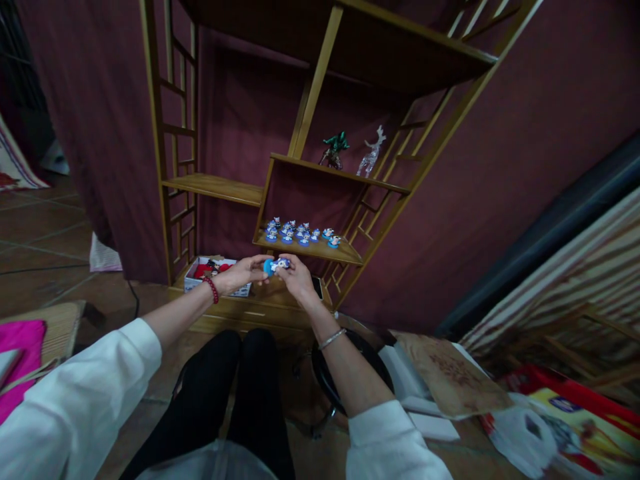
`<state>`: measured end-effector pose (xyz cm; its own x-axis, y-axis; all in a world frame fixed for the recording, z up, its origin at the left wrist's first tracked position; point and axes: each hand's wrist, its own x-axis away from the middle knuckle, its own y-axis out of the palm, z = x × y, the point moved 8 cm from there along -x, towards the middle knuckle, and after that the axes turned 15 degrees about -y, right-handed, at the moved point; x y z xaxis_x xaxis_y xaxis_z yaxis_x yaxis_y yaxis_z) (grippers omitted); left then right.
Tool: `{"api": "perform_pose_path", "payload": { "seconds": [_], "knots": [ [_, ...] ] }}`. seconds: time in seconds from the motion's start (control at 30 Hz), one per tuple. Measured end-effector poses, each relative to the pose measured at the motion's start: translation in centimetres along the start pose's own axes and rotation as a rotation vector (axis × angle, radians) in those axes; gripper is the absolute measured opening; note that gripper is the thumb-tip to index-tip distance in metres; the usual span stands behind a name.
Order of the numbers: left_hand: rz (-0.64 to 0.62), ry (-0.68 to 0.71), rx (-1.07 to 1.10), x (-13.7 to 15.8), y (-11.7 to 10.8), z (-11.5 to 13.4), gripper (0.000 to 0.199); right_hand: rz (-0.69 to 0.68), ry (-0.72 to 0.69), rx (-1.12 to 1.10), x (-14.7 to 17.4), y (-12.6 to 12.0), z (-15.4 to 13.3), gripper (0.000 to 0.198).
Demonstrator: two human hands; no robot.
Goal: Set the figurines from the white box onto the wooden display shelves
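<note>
Between my two hands, in front of the lower shelves, lies a small white and purple figurine (pixel 279 264) with a round blue base, tipped on its side. My left hand (pixel 249 272) grips it at the blue base. The fingers of my right hand (pixel 297 275) close on its purple-topped end. Just beyond, several similar figurines (pixel 304 235) stand upright in rows on a small wooden shelf (pixel 345 251). Below my left hand is a patterned box (pixel 191 281) with red and dark items in it.
A wooden display rack (pixel 330 53) frames the shelves; a dark green figure (pixel 335 149) and a clear deer (pixel 371 153) stand higher up. A black round stool (pixel 367 353) is by my right forearm. Flat boxes (pixel 433 427) and bags lie on the floor at right.
</note>
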<state>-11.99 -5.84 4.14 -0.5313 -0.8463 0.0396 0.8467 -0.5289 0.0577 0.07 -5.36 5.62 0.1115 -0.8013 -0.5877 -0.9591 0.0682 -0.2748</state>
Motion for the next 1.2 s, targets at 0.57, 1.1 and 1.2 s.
{"api": "perform_pose_path", "payload": {
  "seconds": [0.57,1.1,1.2],
  "knots": [
    [-0.061,0.007,0.026,-1.5,3.2,1.9,0.057,0.126,0.016,-0.121,-0.1,-3.7,0.3,0.030],
    [-0.093,-0.131,0.169,-6.2,4.2,-0.2,0.047,0.189,-0.041,-0.062,-1.0,-6.4,3.5,0.028],
    [-0.110,-0.146,0.187,-6.9,4.4,-0.6,0.045,0.179,-0.029,-0.042,-1.1,-6.8,3.9,0.028]
  ]
}}
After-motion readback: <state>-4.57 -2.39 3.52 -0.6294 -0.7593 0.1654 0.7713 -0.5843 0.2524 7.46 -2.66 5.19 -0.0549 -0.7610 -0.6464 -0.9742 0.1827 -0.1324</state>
